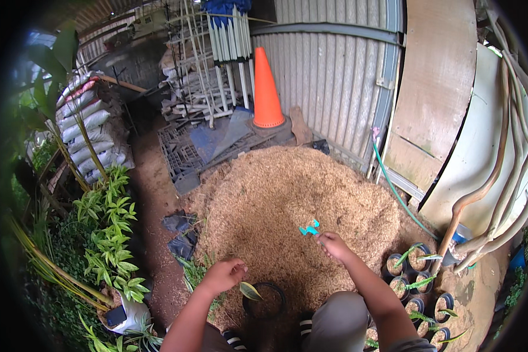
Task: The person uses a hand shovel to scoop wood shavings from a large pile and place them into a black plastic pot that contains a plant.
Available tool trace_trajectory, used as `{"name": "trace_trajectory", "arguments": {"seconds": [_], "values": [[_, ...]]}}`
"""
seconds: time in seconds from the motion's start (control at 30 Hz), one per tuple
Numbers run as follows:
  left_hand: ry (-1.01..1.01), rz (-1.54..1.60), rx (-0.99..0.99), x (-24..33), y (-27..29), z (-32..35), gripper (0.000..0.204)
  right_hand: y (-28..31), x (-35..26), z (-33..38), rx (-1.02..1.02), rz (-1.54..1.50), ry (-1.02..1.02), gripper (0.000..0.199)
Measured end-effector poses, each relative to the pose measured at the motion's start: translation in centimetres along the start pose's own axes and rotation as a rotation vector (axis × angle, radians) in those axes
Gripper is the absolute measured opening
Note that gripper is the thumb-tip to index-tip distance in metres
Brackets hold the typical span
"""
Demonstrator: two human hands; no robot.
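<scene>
**Mia:** What is in the right hand (pixel 333 244)?

**Ben:** A small teal scoop (pixel 309 229). It is bright blue-green and looks like plastic. The grip is closed around its handle, and the scoop end sticks out up and to the left of the fingers.

**Mia:** And the left hand (pixel 224 274)?

**Ben:** Its fingers are pinched together on a little plant cutting (pixel 250 290). The leaf is green with a pale yellow edge. It hangs just below and to the right of the grip.

**Mia:** Where does the leaf go down to?

**Ben:** It hangs over the rim of a round black pot (pixel 264 300). The pot sits right under the left grip, a bit to the right, between the person's knees. It is below the right grip and to its left.

**Mia:** What is under it all?

**Ben:** A big tan pile of husks (pixel 287 188) on the ground. The scoop is held just above it.

**Mia:** What else is close?

**Ben:** To the right of the right grip stand small black pots with cuttings (pixel 419 281) already in them. Far past the pile is an orange cone (pixel 266 88) by a grey ribbed metal wall (pixel 328 76). A green hose (pixel 393 188) runs down that wall. Way off to the left of the left grip are leafy green plants (pixel 108 234) and stacked sacks (pixel 91 129).
</scene>
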State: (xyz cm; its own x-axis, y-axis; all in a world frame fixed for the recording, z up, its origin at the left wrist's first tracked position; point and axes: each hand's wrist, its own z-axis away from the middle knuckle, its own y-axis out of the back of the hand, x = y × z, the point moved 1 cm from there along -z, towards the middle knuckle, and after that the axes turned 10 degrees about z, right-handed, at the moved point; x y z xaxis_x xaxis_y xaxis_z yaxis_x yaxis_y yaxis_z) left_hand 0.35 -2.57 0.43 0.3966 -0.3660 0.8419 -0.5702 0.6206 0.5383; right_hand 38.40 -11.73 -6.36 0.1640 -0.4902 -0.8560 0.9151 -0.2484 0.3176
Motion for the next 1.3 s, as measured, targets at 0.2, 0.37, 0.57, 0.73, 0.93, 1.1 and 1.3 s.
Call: {"name": "trace_trajectory", "arguments": {"seconds": [0.2,0.37,0.57,0.73,0.93,1.1,1.3], "values": [[0.056,0.006,0.107,0.1,0.6,0.8,0.022,-1.3,-10.1,0.4,-0.009,0.023,0.134,0.033],[-0.028,-0.055,0.173,0.2,1.3,1.2,0.020,-5.5,-14.5,1.9,-0.024,0.091,0.144,0.034],[-0.099,-0.063,0.343,-0.9,2.0,1.7,0.021,-10.5,-13.0,2.8,-0.162,0.247,0.105,0.038],[-0.159,-0.110,0.420,-1.4,2.3,0.6,0.023,-11.3,-11.8,3.9,-0.270,0.547,0.150,0.042],[-0.133,-0.225,0.509,-1.1,2.5,-0.5,0.022,-12.8,-12.2,5.4,-0.353,0.721,0.192,0.043],[0.007,-0.254,0.392,-1.5,2.5,-1.2,0.024,-13.9,-12.2,5.8,-0.373,0.836,0.390,0.041],[0.048,-0.344,0.608,-4.2,4.2,-1.9,0.021,-14.1,-11.3,5.0,-0.382,0.856,0.416,0.041]]}}
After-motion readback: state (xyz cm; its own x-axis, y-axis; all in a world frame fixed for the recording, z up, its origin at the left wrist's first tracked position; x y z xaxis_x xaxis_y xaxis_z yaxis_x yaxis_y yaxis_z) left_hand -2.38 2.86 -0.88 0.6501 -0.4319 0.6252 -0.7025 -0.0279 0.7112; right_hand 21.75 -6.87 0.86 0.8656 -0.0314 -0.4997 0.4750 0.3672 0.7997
